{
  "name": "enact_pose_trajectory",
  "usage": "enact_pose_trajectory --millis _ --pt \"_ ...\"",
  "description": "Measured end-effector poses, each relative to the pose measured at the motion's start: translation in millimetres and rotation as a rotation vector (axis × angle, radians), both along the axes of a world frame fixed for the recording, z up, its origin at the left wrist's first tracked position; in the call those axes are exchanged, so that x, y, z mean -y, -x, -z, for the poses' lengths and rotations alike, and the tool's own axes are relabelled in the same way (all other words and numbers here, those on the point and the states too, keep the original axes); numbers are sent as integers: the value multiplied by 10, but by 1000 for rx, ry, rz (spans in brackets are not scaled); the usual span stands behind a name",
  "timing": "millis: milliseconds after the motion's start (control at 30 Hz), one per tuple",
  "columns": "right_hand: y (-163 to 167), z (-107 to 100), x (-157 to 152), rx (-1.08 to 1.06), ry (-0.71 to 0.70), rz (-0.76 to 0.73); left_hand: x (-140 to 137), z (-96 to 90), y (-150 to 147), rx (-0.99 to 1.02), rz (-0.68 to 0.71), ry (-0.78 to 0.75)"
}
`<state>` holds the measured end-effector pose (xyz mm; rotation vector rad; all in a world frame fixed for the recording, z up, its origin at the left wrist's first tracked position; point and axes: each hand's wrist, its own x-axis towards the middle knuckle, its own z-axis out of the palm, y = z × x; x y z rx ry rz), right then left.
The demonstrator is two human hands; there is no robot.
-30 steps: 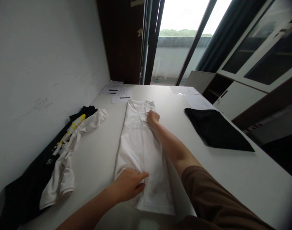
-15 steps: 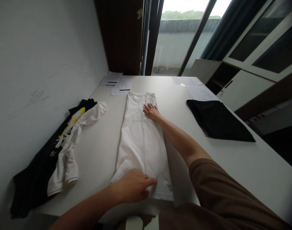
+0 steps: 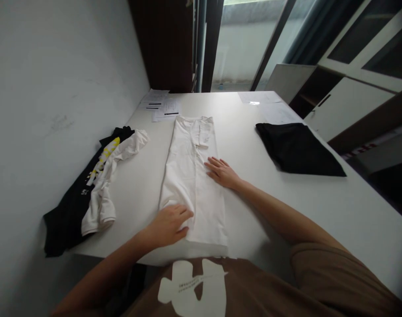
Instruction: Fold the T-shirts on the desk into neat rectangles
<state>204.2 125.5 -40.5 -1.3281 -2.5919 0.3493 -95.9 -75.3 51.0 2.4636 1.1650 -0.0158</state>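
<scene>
A white shirt (image 3: pixel 182 171) lies lengthwise in front of me, folded into a long strip, with what looks like a sleeve turned in near its far right corner. My right hand (image 3: pixel 223 173) rests flat on the shirt's right edge, about midway along, fingers stretched out. Near the close end, my left hand (image 3: pixel 171 223) lies over the shirt's left side, palm down. Its fingers are loosely bent and the thumb is apart from them. Small wrinkles show in the cloth beside the left hand.
Left on the white table (image 3: pixel 138 180) lie a crumpled white garment (image 3: pixel 103 198) and a black one (image 3: pixel 68 211) with a yellow-and-white print. A folded black garment (image 3: pixel 298 149) sits at the right. Papers (image 3: pixel 166 108) lie at the far end; a wall (image 3: pixel 71 88) borders the left.
My right hand has slid toward me from the far end, uncovering the folded-in sleeve. My left hand has shifted a little left, its pointing finger now bent. The view has tilted down.
</scene>
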Motion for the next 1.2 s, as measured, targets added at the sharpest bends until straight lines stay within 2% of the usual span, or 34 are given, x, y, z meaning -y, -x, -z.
enact_pose_trajectory --millis 167,267,433,600,700,833,1067,1200 --pt "-73 -43 343 -38 -10 -41 257 112 575 -96 -258 -218" --pt "-61 -97 450 -25 28 -7 413 180 753 -105 -309 -269" --pt "-148 -88 653 -34 -5 -23 541 313 645 -148 -409 -239" --pt "-453 -38 981 -83 -16 -18 732 336 478 -222 -484 -355" --pt "-631 -45 1137 -162 -25 -150 896 291 436 -278 -485 -431" --pt "-676 -87 1252 -255 -58 -372 1007 297 410 -289 -475 -411" --pt "-423 -202 1466 -253 -35 -630 886 479 594 -136 -559 -467" --pt "-297 -149 1487 -245 -88 -693 815 616 796 38 -483 -385"
